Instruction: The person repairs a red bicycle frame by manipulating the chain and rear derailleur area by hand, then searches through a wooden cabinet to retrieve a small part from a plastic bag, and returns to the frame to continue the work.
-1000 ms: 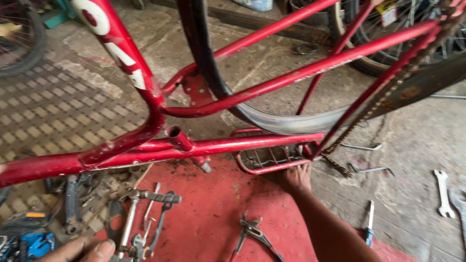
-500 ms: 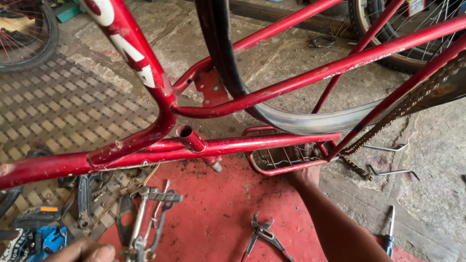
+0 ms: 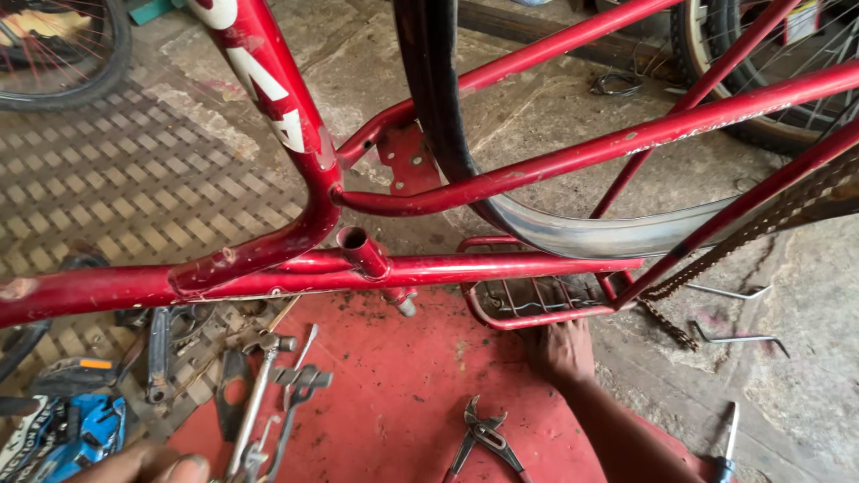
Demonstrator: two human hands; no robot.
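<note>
A red bicycle frame [image 3: 501, 268] lies upturned across the view, with its black tyre and metal mudguard [image 3: 429, 107] and a rusty chain [image 3: 769, 219]. My right hand [image 3: 559, 351] reaches forward on the red mat [image 3: 394, 385], its fingers at the lower edge of the red wire rack [image 3: 537, 309]; the fingertips are hidden, so its grip is unclear. Only a few fingertips of my left hand [image 3: 152, 465] show at the bottom edge, beside a pile of wrenches [image 3: 268, 385].
Pliers [image 3: 483, 438] lie on the mat near my right forearm. Bent metal rods [image 3: 743, 338] and a screwdriver [image 3: 729, 438] lie on the concrete at right. A blue object [image 3: 76, 434] sits bottom left. Other wheels stand at top left [image 3: 63, 63] and top right [image 3: 761, 98].
The view has drifted so the frame and rack sit further right and lower. My right hand stays at the rack and my left hand stays at the bottom edge.
</note>
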